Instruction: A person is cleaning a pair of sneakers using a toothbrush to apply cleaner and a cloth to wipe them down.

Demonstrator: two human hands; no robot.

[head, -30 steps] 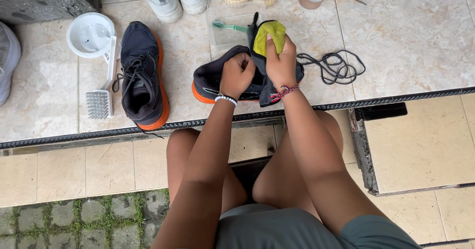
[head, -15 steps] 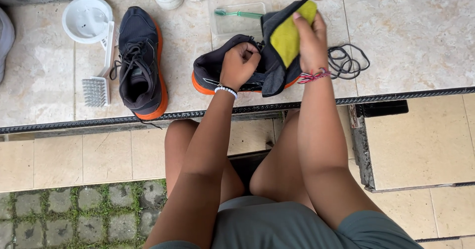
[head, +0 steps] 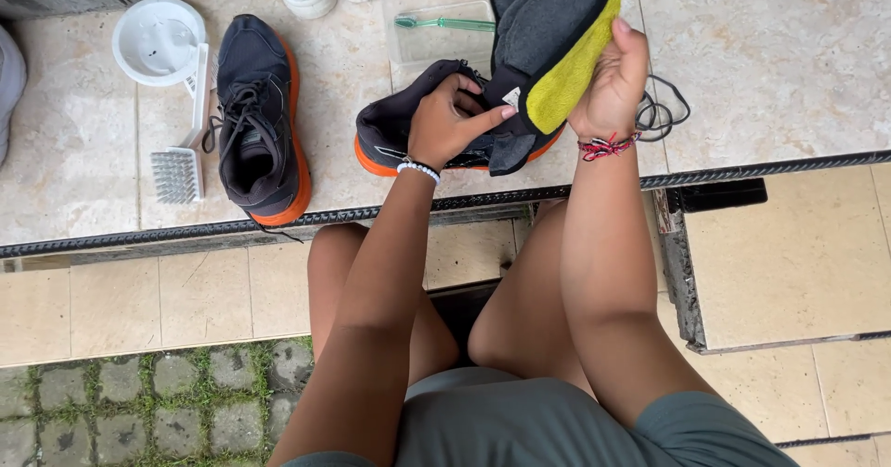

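The tiled ledge (head: 789, 68) fills the upper half of the view. On it, at about 12 o'clock from the knees, lies a dark shoe with an orange sole (head: 394, 133) on its side. A matching laced shoe (head: 260, 123) stands at 10 o'clock, with a white brush (head: 181, 156) and a white bowl (head: 158, 40) beyond it. The step looks to be drawing the insole out. The right hand (head: 608, 86) has its fingers closed round the grey and yellow insole (head: 557, 45), lifted at 1 o'clock and seemingly nearly clear. The left hand (head: 445, 119) presses the shoe's collar, fingers curled, steadying it. Next would call for a clean lift away. A loose black lace (head: 664, 114) lies at 2 o'clock
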